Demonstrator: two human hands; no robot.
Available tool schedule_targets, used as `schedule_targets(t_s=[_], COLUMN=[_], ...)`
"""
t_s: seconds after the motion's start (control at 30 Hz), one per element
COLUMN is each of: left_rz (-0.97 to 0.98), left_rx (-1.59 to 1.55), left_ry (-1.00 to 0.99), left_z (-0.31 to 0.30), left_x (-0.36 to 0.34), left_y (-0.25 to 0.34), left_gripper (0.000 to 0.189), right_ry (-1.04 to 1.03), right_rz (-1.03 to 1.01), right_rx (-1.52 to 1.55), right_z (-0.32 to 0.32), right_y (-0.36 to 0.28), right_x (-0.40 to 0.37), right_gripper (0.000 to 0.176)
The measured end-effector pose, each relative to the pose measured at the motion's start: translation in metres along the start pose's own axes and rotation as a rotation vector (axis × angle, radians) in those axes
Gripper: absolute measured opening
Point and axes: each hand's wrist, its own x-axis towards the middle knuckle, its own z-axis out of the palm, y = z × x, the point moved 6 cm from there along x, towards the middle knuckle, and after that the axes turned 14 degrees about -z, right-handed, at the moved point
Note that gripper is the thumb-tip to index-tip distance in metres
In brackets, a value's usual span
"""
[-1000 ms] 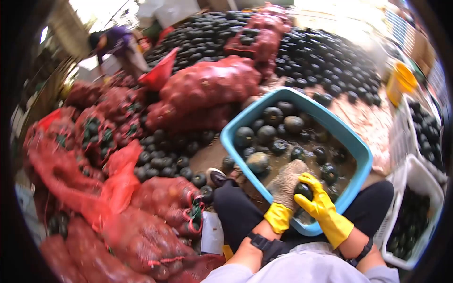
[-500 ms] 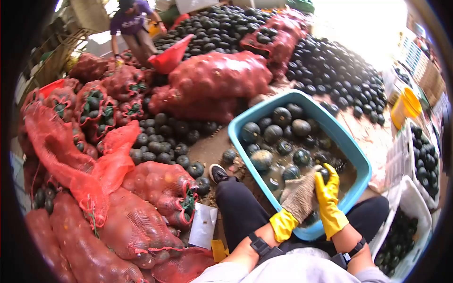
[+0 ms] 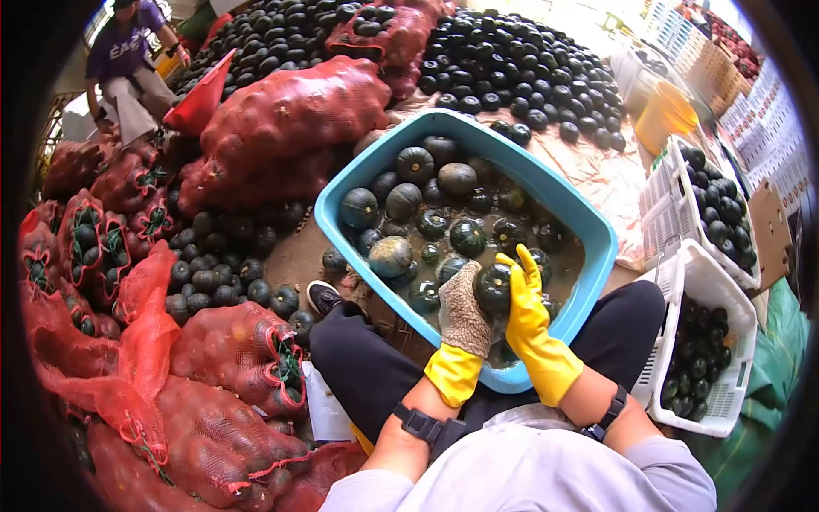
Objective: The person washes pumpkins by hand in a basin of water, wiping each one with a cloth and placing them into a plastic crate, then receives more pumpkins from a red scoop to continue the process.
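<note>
A round dark green kabocha squash (image 3: 492, 292) is held between my two hands over the near side of a blue tub (image 3: 601, 247). My left hand (image 3: 465, 309), in a yellow rubber glove with a rough beige scrubbing mitt over it, presses on the squash's left side; its fingers are hidden in the mitt. My right hand (image 3: 531, 311), in a bare yellow rubber glove, grips the right side with its fingers curved over the top. Several more squashes, among them a paler mottled one (image 3: 392, 256), sit in murky water in the tub.
Red mesh sacks of squashes (image 3: 294, 124) lie left and behind the tub. A large squash pile (image 3: 529, 64) covers the back. White crates (image 3: 725, 392) with squashes stand right, near a yellow bucket (image 3: 665, 118). A person in a purple shirt (image 3: 128, 47) is at the far left.
My view has swung right, so the tub and sacks appear further left. The squash, mostly hidden by my hands before, now shows clearly between them. My right hand's fingers have spread more.
</note>
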Motion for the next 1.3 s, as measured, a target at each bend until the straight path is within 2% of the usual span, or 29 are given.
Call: schedule_targets(t_s=[0.07,0.1,0.17,0.2,0.23,0.27,0.33,0.37,0.4,0.47,0.5,0.53,0.6,0.63,0.67,0.7,0.73,0.77,0.83,0.87,0.9,0.97,1.03,1.07,1.13,1.17,1.2,1.27,1.3], left_rz=[-0.082,-0.041,0.057,-0.029,-0.073,-0.116,-0.031,-0.021,-0.041,-0.044,-0.001,0.037,0.034,0.025,-0.055,-0.142,-0.136,-0.13,-0.112,-0.096,-0.14,-0.224,-0.311,-0.259,-0.08,-0.008,0.053,0.204,0.306], left_rx=[-0.072,-0.016,0.131,0.185,0.138,0.091,0.211,0.16,0.136,0.091,0.081,0.082,0.155,0.206,0.085,-0.035,-0.014,0.007,-0.017,-0.065,-0.087,-0.127,-0.162,-0.133,-0.018,0.034,0.083,0.238,0.427], left_ry=[-0.151,-0.182,-0.335,-0.487,-0.485,-0.481,-0.221,-0.229,-0.21,-0.215,-0.233,-0.253,-0.294,-0.313,-0.356,-0.392,-0.401,-0.409,-0.42,-0.419,-0.459,-0.546,-0.638,-0.668,-0.699,-0.718,-0.726,-0.744,-0.748], left_z=[0.011,0.006,-0.009,-0.012,-0.01,-0.007,-0.012,-0.009,-0.005,0.003,0.001,0.003,0.001,-0.001,-0.001,-0.002,-0.004,-0.006,-0.004,0.0,0.005,0.015,0.023,0.025,0.023,0.022,0.025,0.028,0.03], left_x=[0.001,0.001,0.012,0.02,0.017,0.014,0.001,0.0,0.004,0.002,0.002,0.001,0.002,0.002,0.002,0.002,0.002,0.003,0.003,0.002,0.002,0.0,-0.005,-0.006,-0.006,-0.008,-0.011,-0.015,-0.017], left_y=[-0.006,-0.004,0.007,0.014,0.004,-0.005,-0.004,-0.001,-0.003,-0.012,-0.013,-0.014,0.001,0.014,0.014,0.01,0.005,0.001,-0.01,-0.017,-0.022,-0.03,-0.035,-0.03,-0.014,-0.009,-0.012,-0.017,-0.02], left_gripper=[0.061,0.067,0.078,0.079,0.077,0.075,0.072,0.068,0.064,0.059,0.059,0.058,0.062,0.067,0.068,0.069,0.074,0.08,0.087,0.088,0.088,0.087,0.086,0.085,0.082,0.081,0.084,0.08,0.074], right_ry=[-0.378,-0.715,-0.915,-0.98,-0.988,-0.935,-0.418,-0.265,-0.41,-0.64,-0.727,-0.627,-0.66,-0.614,-0.474,-0.354,-0.048,0.083,0.409,0.596,0.235,-0.227,-0.637,-0.969,-1.18,-0.954,-1.496,-1.615,-1.385], right_rz=[-0.324,-0.489,-0.106,0.066,-0.073,0.115,0.464,0.38,0.019,-0.391,-0.348,-0.189,0.207,0.234,0.073,-0.06,-0.035,-0.131,-0.403,-0.575,-0.344,-0.069,0.027,0.087,0.354,0.389,0.426,0.7,0.728], right_rx=[-0.709,-0.776,-0.919,-1.042,-0.978,-0.696,-0.056,-0.126,-0.296,-0.917,-0.762,-0.727,-0.487,-0.428,-0.354,-0.555,-0.023,0.388,0.731,0.656,0.748,0.154,-1.074,-1.644,-1.566,-1.676,-2.048,-1.867,-1.673], right_z=[-0.004,0.016,0.037,0.043,0.033,0.022,0.012,0.011,0.015,0.006,0.014,0.009,0.005,-0.012,-0.027,-0.059,-0.096,-0.142,-0.181,-0.183,-0.202,-0.197,-0.115,-0.088,-0.09,-0.099,-0.105,-0.103,-0.126], right_y=[-0.01,-0.034,-0.064,-0.075,-0.067,-0.052,-0.02,-0.014,-0.007,-0.022,-0.021,-0.02,-0.044,-0.054,-0.079,-0.111,-0.133,-0.171,-0.22,-0.243,-0.218,-0.169,-0.108,-0.09,-0.045,-0.023,0.018,0.028,0.08], right_x=[0.005,0.009,0.007,-0.003,-0.003,0.003,-0.011,-0.015,-0.001,0.0,0.009,-0.004,0.0,0.007,0.019,0.037,0.048,0.074,0.083,0.075,0.103,0.113,0.09,0.074,0.047,0.04,0.037,0.046,0.069], right_gripper=[0.055,0.067,0.07,0.069,0.069,0.067,0.063,0.058,0.064,0.07,0.074,0.067,0.063,0.059,0.051,0.045,0.047,0.052,0.061,0.064,0.059,0.048,0.047,0.052,0.056,0.046,0.049,0.061,0.067])
